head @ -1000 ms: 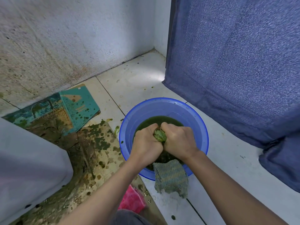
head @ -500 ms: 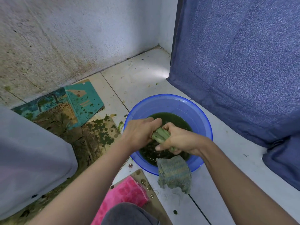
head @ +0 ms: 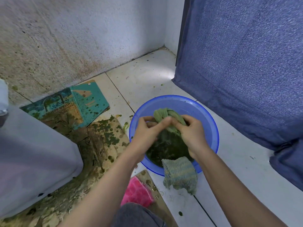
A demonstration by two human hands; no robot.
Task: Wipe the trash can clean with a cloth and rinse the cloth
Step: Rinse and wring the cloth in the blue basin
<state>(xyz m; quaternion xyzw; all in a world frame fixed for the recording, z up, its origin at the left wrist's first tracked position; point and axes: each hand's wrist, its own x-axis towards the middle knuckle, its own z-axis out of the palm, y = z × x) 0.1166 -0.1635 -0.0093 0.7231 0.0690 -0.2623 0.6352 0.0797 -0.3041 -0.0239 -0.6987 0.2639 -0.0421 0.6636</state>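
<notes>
A wet green cloth [head: 165, 114] hangs bunched over the blue basin [head: 205, 115], which holds dark green water [head: 165, 149]. My left hand [head: 148, 131] pinches the cloth's left part between fingers and thumb. My right hand [head: 191, 133] grips its right part from above. Both hands are over the basin's middle. The grey trash can [head: 32, 158] stands at the left, its side facing me.
A second blue-green knitted cloth [head: 179, 174] drapes over the basin's near rim onto the white tile floor. A pink cloth [head: 136, 192] lies near my knee. Stained cardboard [head: 98, 145] and a teal booklet [head: 85, 102] lie by the wall. A blue curtain [head: 246, 63] hangs at the right.
The hands stopped wringing the tight twist and lifted the cloth higher; it has loosened and spread out between the fingers above the water.
</notes>
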